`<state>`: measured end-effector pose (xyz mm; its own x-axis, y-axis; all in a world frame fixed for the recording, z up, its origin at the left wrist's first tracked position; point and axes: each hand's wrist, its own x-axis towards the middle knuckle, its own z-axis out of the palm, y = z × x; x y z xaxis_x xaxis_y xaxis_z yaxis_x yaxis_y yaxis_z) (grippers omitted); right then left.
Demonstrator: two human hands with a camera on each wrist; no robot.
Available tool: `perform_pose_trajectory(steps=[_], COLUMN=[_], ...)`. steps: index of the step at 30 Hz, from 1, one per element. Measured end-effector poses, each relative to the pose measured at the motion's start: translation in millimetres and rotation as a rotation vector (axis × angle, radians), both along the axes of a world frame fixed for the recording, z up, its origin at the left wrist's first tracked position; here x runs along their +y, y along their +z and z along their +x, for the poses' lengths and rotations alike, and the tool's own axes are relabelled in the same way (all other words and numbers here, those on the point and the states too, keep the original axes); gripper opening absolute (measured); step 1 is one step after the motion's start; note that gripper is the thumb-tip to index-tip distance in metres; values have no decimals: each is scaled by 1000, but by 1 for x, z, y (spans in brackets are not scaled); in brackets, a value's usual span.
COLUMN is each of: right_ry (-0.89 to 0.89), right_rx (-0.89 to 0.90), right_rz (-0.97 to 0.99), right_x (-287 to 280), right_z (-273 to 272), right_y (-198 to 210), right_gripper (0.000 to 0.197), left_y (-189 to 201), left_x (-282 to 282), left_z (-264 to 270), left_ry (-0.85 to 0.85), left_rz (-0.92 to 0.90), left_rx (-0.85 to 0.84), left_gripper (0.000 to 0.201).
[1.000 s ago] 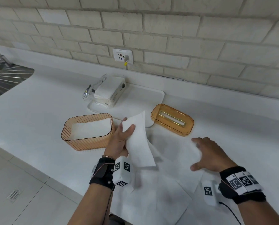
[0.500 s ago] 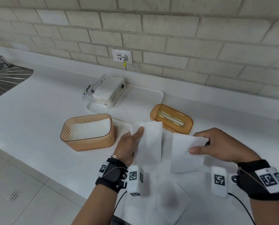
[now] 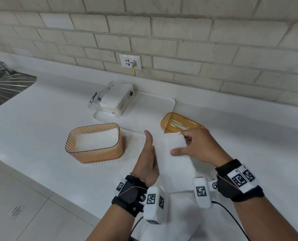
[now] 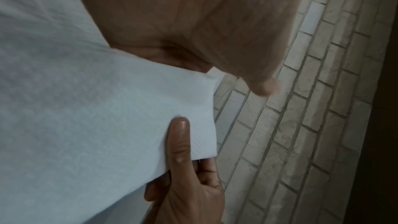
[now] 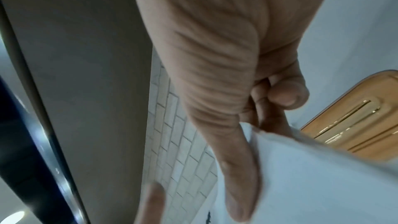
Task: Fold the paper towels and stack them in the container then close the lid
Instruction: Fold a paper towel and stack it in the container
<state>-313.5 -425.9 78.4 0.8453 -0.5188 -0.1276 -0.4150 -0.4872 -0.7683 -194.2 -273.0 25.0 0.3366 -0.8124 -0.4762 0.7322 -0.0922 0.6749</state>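
The white bench [image 3: 40,122] carries a white tray [image 3: 155,108] with an opened pack of paper towels [image 3: 116,100] at its left end; nearer the person stands the ribbed amber container [image 3: 94,143], open, with a folded towel lying inside; its amber lid [image 3: 181,123] rests apart to the right, slot upward. Above the bench's near edge a folded paper towel [image 3: 172,153] is held between both hands; the left hand [image 3: 148,159] grips its left side, and the right hand [image 3: 198,146] pinches its far right corner, thumb on top.

Bare counter [image 3: 40,122] lies open left of the container [image 3: 94,150]; tray [image 3: 169,103] and lid [image 3: 181,122] crowd behind.
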Motion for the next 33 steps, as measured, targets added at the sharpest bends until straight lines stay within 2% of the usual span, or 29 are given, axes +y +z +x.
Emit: perform_pose_trajectory(steps=[1, 4, 6, 8, 9, 10, 12, 13, 14, 15, 17, 19, 21, 23, 28, 33], right_ry=[-2, -56, -162, -177, -139, -79, 20, -9, -80, -161, -292, -354, -344, -318, -334, -337], right_rx=[-1, -44, -109, -98, -65, -35, -48, -81, -126, -174, -288, -362, -383, -380, -361, -352], right_rz=[-23, -104, -63, 178, 339, 477, 647, 673, 690, 711, 764, 765, 674, 573, 434, 455], right_x=[0, 3, 4, 3, 2, 1, 4, 8, 10, 10, 6, 3, 2, 1, -10, -14], right_z=[1, 2, -1, -8, -12, -17, -26, -28, -30, -30, -30, -29, -29, -28, -35, -45], right_y=[-5, -11, -15, -23, -29, -35, -44, -46, -50, -55, -67, -71, -73, -72, -81, -92], right_gripper=[38, 44, 71, 105, 114, 112, 76, 55, 43, 40, 45, 40, 28, 22, 19, 42], left_y=[-2, -14, -22, -22, -20, -18, -14, -13, -12, -12, -16, -20, -27, -33, -39, -46], left_x=[2, 4, 4, 2, 1, 1, 1, 1, 2, 4, 7, 10, 8, 2, -23, -32], left_z=[-1, -3, -1, 3, 5, 6, 7, 8, 10, 12, 20, 26, 29, 28, 23, 19], left_ry=[-28, -44, 11, 89, 118, 149, 211, 228, 246, 267, 289, 234, 190, 172, 118, 38], left_rz=[-20, -54, -67, -112, -149, -178, -181, -182, -176, -141, -17, 97, 145, 147, 212, 188], left_rx=[-8, -141, -134, -45, -4, 22, 27, 13, -14, -64, -254, -508, -683, -781, -837, -802], left_gripper=[93, 68, 57, 52, 51, 50, 46, 45, 47, 48, 43, 33, 27, 23, 27, 38])
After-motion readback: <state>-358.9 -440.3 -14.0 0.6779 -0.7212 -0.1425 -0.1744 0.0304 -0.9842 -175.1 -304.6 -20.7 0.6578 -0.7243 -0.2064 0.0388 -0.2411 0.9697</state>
